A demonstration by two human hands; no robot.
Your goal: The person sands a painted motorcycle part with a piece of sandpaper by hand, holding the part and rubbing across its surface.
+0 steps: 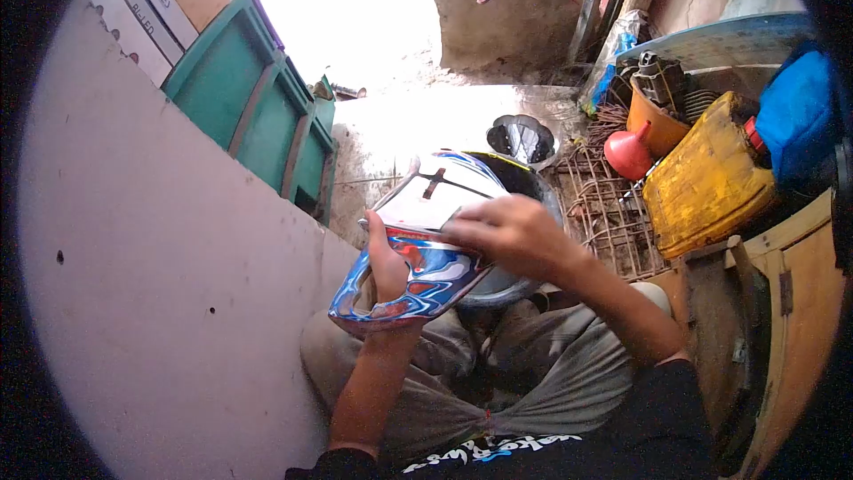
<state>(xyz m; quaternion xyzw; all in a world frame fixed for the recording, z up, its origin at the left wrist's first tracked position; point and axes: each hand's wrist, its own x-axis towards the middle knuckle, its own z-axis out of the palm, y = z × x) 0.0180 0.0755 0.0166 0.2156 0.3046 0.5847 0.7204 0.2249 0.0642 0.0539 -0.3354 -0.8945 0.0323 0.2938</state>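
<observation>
A glossy curved panel [444,267], patterned in white, blue and red, is tilted above my lap; it looks like a motorbike body panel. My left hand [388,271] grips it from its left side, thumb pointing up along the edge and the other fingers partly hidden. On the white upper face, which has a dark cross-shaped mark, my right hand [511,229] presses with bent fingers. A small dark edge shows at those fingertips, too blurred to name. Behind and below the panel stands a dark round tub [553,204], partly covered by my right hand and the panel.
Beyond the tub is a black scalloped bowl [522,139]. To the right lie a rusty wire grid [613,204], a yellow jerrycan [711,178] and a red funnel [628,153]. A pale wall [178,240] and green cabinet [235,80] border the left; a wooden frame [791,302] stands right.
</observation>
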